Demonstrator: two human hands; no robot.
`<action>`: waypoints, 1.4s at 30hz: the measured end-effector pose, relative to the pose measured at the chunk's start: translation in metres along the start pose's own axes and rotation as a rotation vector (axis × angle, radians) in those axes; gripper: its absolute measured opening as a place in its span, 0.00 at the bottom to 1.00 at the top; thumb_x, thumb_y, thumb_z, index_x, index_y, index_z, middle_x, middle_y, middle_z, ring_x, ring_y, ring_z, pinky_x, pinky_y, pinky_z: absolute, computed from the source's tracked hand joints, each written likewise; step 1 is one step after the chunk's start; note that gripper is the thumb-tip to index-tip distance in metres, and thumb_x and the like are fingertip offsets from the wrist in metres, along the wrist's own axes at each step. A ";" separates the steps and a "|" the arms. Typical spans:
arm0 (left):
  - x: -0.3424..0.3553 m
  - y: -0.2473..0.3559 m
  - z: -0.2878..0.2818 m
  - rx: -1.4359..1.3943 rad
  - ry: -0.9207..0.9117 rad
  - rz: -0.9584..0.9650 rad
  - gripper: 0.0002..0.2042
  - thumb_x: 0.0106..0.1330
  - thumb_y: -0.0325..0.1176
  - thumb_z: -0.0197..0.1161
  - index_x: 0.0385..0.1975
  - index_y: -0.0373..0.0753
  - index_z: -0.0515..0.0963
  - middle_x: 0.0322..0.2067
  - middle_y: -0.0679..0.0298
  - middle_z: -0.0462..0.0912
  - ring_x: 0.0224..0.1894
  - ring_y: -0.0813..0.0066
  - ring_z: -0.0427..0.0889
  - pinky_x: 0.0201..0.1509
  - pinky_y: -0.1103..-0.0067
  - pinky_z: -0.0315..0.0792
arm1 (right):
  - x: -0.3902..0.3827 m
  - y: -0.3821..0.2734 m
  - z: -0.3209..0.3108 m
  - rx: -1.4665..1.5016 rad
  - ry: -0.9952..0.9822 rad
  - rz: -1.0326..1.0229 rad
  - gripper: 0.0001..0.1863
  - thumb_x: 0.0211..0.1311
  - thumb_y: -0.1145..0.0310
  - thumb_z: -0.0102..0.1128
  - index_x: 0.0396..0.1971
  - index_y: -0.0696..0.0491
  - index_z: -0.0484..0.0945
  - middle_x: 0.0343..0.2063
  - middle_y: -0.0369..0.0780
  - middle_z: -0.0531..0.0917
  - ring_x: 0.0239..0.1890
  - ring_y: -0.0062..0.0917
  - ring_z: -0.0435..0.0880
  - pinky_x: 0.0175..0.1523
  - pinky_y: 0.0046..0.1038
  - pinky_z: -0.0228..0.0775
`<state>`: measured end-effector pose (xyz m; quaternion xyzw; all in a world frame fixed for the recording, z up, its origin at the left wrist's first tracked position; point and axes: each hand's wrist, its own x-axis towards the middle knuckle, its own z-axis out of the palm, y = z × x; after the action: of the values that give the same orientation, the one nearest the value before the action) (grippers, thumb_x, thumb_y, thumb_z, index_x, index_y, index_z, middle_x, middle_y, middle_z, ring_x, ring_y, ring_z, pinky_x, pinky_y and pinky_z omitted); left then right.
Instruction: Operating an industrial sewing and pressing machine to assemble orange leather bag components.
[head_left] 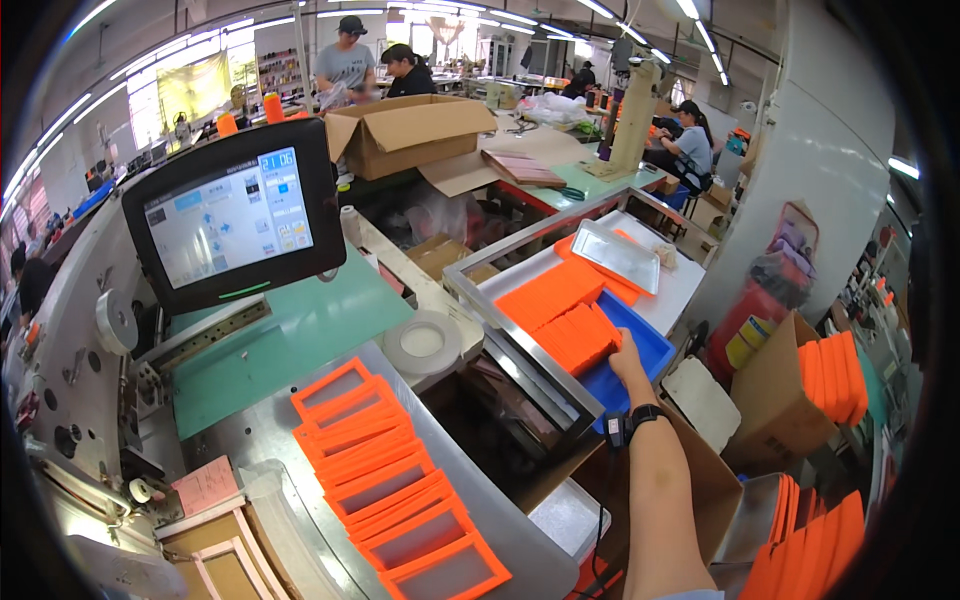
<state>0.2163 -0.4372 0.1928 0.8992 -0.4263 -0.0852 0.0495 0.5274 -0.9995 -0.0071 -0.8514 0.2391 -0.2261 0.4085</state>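
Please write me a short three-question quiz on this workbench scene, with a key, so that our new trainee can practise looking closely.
1. Multiple choice: what is the right hand touching?
a) the open cardboard box
b) the orange stack in the blue tray
c) the white ring

2. True or false: the orange-edged pieces lie overlapping in a row on the metal plate.

3. Fill in the colour: the flat work surface just below the lit screen is ____.

Key: 1 b; 2 true; 3 green.
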 end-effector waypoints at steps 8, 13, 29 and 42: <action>0.003 -0.005 -0.011 -0.101 -0.146 0.014 0.41 0.57 0.48 0.67 0.70 0.41 0.59 0.72 0.53 0.53 0.73 0.49 0.49 0.66 0.31 0.42 | 0.039 0.001 0.003 -0.175 -0.101 -0.008 0.35 0.52 0.80 0.57 0.65 0.55 0.64 0.55 0.55 0.77 0.62 0.44 0.74 0.64 0.32 0.63; 0.004 -0.004 -0.015 -0.113 -0.163 0.001 0.43 0.54 0.49 0.69 0.70 0.42 0.58 0.73 0.54 0.51 0.74 0.49 0.46 0.66 0.32 0.42 | 0.028 0.001 0.003 0.070 -0.153 0.007 0.46 0.49 0.75 0.62 0.71 0.57 0.53 0.66 0.54 0.65 0.69 0.40 0.65 0.69 0.32 0.59; 0.002 -0.007 -0.024 -0.087 -0.069 0.067 0.48 0.48 0.49 0.72 0.70 0.39 0.58 0.72 0.54 0.53 0.74 0.53 0.51 0.66 0.36 0.49 | -0.042 -0.066 -0.044 0.496 0.111 0.132 0.27 0.67 0.61 0.58 0.60 0.62 0.69 0.57 0.43 0.76 0.58 0.28 0.73 0.61 0.29 0.64; -0.012 -0.018 -0.024 -0.277 0.192 0.135 0.32 0.58 0.37 0.68 0.63 0.38 0.68 0.66 0.46 0.62 0.67 0.49 0.62 0.65 0.53 0.61 | -0.339 -0.292 -0.090 -0.111 -0.696 -0.839 0.31 0.55 0.69 0.69 0.60 0.58 0.71 0.55 0.47 0.71 0.44 0.40 0.80 0.49 0.34 0.75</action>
<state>0.2271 -0.4167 0.2144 0.8572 -0.4631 -0.0534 0.2188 0.2749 -0.6907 0.2142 -0.9185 -0.2586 -0.0616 0.2929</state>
